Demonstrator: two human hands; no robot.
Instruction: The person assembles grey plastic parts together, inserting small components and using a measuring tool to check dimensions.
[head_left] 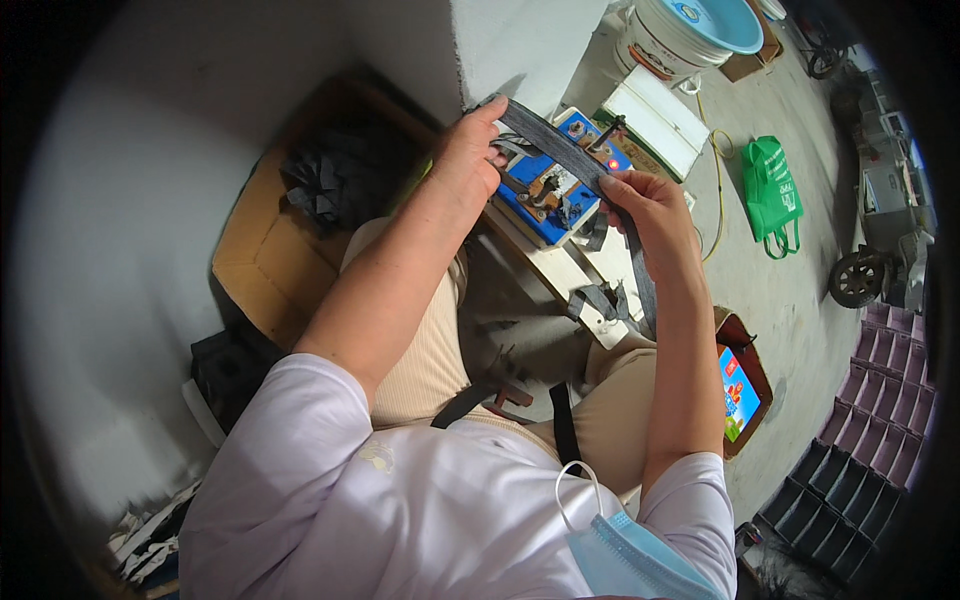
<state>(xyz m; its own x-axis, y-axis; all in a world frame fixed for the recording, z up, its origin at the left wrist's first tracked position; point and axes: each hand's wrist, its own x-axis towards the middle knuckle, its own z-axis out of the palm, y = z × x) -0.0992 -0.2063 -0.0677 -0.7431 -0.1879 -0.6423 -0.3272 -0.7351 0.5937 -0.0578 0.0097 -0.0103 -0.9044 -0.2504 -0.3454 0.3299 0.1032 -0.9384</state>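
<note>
A long dark grey fabric strip (553, 138) is stretched between my hands. My left hand (470, 160) pinches its far end with thumb and fingers. My right hand (650, 212) grips it further along, and the rest hangs down beside my right wrist. Just beneath the strip stands a small blue machine (543, 228) with metal fittings, a lever and a lit red light; the strip hides part of it. Dark fabric pieces (598, 302) lie on the white bench (540, 268) near the machine.
Left of my knees, a cardboard box (250, 250) holds dark fabric. A wall corner (500, 50) rises behind my left hand. Beyond the machine are a white box (655, 122) and a bucket (650, 45) with a blue basin (715, 22). A green bag (770, 190) lies right, past a yellow cable (718, 200).
</note>
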